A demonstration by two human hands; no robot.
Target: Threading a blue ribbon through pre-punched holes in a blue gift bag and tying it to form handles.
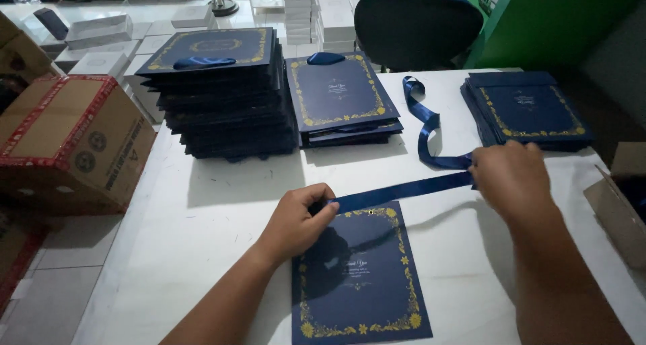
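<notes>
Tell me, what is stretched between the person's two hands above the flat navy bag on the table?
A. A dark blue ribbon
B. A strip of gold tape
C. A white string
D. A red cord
A: a dark blue ribbon runs taut from the left hand at the top edge of the flat navy bag across to the right hand.
</notes>
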